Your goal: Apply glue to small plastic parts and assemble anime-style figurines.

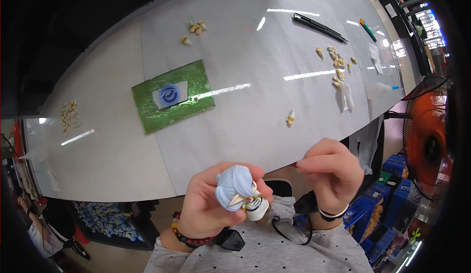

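My left hand grips a small toy figure with pale blue hair and a white body, held close to my chest below the table's near edge. My right hand hovers just to its right, fingers pinched together; whether something tiny sits between them cannot be told. A beaded bracelet circles my left wrist, and bands circle my right wrist.
On the white table lie a green cutting mat with a blue disc, a single small figure part, clusters of yellowish parts and a black tool. An orange fan and blue crates stand right.
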`<state>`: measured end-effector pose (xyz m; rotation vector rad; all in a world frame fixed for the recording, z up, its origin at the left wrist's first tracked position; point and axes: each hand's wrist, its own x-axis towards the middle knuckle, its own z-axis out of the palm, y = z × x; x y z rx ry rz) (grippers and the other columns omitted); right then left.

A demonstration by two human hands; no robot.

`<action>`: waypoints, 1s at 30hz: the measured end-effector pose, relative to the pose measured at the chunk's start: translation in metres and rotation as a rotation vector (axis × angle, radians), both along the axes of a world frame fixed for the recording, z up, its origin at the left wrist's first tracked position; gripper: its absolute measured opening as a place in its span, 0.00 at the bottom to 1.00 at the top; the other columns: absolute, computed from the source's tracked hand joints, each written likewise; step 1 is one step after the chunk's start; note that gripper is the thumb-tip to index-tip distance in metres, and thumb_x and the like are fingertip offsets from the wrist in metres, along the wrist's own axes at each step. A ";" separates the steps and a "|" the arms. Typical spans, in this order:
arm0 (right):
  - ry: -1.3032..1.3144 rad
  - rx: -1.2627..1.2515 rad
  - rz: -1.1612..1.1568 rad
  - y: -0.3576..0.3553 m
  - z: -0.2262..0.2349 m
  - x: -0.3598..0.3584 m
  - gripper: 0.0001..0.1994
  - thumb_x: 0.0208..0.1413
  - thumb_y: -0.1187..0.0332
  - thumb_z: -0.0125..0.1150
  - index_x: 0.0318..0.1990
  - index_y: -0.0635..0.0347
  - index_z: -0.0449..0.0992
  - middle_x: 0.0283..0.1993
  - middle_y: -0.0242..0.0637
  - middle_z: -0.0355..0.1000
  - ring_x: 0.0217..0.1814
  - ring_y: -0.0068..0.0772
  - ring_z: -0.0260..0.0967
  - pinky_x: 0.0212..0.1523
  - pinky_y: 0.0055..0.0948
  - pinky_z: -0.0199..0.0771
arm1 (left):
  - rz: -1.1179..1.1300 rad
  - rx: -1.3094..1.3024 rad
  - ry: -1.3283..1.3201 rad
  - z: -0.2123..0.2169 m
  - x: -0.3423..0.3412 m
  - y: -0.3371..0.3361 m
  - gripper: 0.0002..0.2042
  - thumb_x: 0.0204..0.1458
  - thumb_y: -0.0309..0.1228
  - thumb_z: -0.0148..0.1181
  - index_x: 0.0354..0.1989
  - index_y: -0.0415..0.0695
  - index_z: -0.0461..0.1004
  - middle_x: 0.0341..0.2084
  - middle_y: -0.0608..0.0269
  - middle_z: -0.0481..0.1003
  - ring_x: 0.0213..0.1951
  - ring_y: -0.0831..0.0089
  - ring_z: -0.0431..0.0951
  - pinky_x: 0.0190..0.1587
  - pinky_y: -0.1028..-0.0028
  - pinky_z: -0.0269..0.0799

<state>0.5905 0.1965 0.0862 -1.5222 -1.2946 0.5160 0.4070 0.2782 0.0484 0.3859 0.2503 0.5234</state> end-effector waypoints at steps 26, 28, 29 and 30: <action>-1.186 0.104 0.615 0.164 0.015 -0.047 0.03 0.36 0.76 0.56 0.22 0.64 0.70 0.25 0.36 0.67 0.33 0.34 0.68 0.32 0.26 0.71 | 0.295 -0.027 0.016 -0.008 -0.069 0.002 0.23 0.41 0.47 0.63 0.37 0.41 0.66 0.32 0.50 0.73 0.36 0.66 0.71 0.37 0.71 0.67; -1.198 0.116 0.587 0.168 0.012 -0.048 0.03 0.36 0.76 0.56 0.22 0.63 0.70 0.25 0.36 0.67 0.33 0.34 0.67 0.32 0.26 0.71 | 0.295 -0.036 0.009 -0.006 -0.069 0.003 0.23 0.41 0.46 0.63 0.37 0.41 0.66 0.32 0.50 0.72 0.37 0.66 0.72 0.37 0.71 0.67; -1.205 0.132 0.560 0.169 0.011 -0.048 0.03 0.36 0.75 0.56 0.22 0.63 0.70 0.25 0.36 0.67 0.33 0.33 0.67 0.32 0.26 0.71 | 0.298 -0.044 0.009 -0.006 -0.069 0.003 0.23 0.41 0.46 0.63 0.37 0.40 0.66 0.33 0.50 0.72 0.37 0.67 0.72 0.38 0.71 0.68; -1.206 0.133 0.562 0.168 0.012 -0.048 0.03 0.36 0.75 0.56 0.22 0.63 0.70 0.25 0.36 0.67 0.33 0.33 0.67 0.32 0.26 0.71 | 0.300 -0.044 0.007 -0.005 -0.070 0.004 0.23 0.41 0.46 0.63 0.37 0.40 0.66 0.33 0.50 0.72 0.37 0.67 0.72 0.38 0.71 0.68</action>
